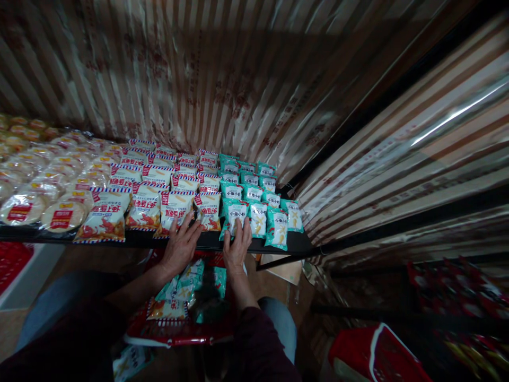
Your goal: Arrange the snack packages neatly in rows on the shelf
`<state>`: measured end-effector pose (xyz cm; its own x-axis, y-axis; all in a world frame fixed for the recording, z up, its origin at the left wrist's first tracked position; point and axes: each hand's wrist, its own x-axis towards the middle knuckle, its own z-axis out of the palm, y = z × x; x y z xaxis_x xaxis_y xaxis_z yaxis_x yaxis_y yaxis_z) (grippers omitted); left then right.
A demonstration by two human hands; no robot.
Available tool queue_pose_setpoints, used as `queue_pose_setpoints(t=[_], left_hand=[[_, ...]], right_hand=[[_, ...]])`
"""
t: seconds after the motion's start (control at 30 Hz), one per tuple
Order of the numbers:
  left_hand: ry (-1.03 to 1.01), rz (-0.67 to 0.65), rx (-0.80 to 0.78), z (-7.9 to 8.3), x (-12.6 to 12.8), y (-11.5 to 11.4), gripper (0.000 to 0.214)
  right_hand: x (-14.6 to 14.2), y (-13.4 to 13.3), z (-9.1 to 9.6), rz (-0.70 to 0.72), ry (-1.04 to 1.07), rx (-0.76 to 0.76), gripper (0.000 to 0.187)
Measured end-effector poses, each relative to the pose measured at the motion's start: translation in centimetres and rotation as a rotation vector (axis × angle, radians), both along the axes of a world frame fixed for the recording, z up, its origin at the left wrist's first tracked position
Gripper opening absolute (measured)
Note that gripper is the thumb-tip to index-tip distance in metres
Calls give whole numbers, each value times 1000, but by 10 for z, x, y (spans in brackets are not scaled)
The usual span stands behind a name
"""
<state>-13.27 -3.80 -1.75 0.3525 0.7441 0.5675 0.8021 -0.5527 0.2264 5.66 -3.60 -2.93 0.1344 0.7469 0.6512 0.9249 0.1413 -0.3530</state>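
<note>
Several rows of snack bags stand on a black shelf. My left hand rests at the front row, fingers stretched out against a white-and-orange snack bag with a striped edge. A similar bag stands just right of those fingertips. My right hand has its fingers spread and raised against the lower front of a teal snack bag. More teal bags fill the shelf's right end. Under my forearms, a red basket holds loose teal bags and a striped-edge bag.
Round wrapped flat cakes fill the shelf's left side. A striped plastic sheet covers the wall behind. Another red basket sits low on the right, and a red-and-white container at left. A teal bag lies on the floor.
</note>
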Motion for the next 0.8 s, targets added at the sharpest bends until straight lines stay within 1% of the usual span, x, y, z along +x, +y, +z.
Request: queue_pose_setpoints(t=[0.33, 0.53, 0.67, 0.73, 0.8], left_hand=[[-8, -85, 50, 4, -10, 3, 42], [-13, -46, 16, 9, -7, -2, 42], [-45, -40, 20, 10, -3, -4, 45], [-65, -30, 38, 10, -3, -4, 46], [-90, -12, 55, 11, -4, -3, 49]], right_hand=[[-1, -1, 0, -19, 27, -44, 51], [0, -2, 0, -1, -29, -25, 54], [2, -6, 1, -3, -55, -27, 57], [1, -8, 5, 3, -73, -16, 56], [-2, -9, 12, 30, -95, 14, 53]])
